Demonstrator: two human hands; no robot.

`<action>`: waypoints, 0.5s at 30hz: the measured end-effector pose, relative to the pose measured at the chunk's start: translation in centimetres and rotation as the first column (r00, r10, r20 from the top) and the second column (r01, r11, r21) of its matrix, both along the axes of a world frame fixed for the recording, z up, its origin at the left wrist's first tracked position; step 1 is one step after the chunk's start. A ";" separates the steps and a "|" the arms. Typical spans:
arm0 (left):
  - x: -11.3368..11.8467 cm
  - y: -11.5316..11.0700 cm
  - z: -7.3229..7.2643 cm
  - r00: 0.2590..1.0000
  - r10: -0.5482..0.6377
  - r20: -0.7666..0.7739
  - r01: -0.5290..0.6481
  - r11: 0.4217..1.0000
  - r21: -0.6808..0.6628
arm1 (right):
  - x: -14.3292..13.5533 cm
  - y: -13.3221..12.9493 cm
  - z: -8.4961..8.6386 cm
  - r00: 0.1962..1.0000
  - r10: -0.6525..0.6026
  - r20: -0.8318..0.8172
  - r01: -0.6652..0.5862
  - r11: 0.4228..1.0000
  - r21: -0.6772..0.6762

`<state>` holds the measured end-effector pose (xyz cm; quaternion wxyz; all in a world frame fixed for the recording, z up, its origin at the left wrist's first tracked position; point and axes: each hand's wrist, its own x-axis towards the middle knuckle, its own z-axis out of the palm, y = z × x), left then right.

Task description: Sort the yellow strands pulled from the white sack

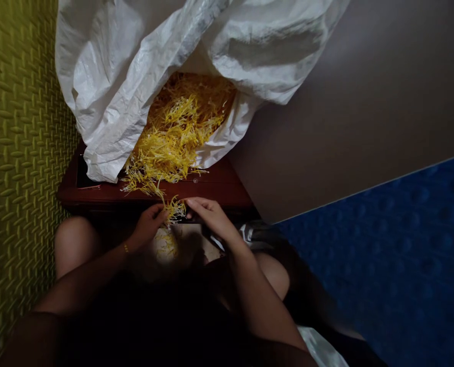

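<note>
A heap of thin yellow strands with pale tips (173, 135) spills from the mouth of a white woven sack (112, 117) onto a dark red surface (223, 183). Just in front of that surface's edge, a small tangled bunch of yellow strands (174, 210) is between my hands. My left hand (149, 224), with a thin gold-coloured band at the wrist, pinches the bunch from the left. At its right side, my right hand (208, 213) has thumb and fingers closed together at the strand ends. What exactly the right fingertips hold is too small and dark to make out.
A dark flat object, perhaps a phone (84, 173), lies partly under the sack at the left. Yellow textured matting (20, 153) rises on the left. A large grey-brown panel (349, 112) stands at right, with a blue bumpy surface (403, 239) beyond. Some strands (166, 244) show below my hands.
</note>
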<state>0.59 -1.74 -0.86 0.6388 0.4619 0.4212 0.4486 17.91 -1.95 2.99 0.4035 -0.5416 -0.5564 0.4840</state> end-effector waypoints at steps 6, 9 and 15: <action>0.1 -0.4 0.6 0.999 -0.052 -0.009 0.052 0.999 0.015 | -1.0 0.2 -0.3 0.957 -0.110 -0.267 0.121 0.992 0.023; 0.3 -0.5 1.0 0.995 -0.101 -0.002 0.101 0.994 0.041 | -1.4 0.5 -0.3 0.913 -0.180 -0.366 0.208 0.977 0.038; 0.6 -0.3 1.3 0.992 -0.126 -0.009 0.126 0.988 0.087 | -2.5 0.9 -0.9 0.840 -0.261 -0.476 0.320 0.946 0.045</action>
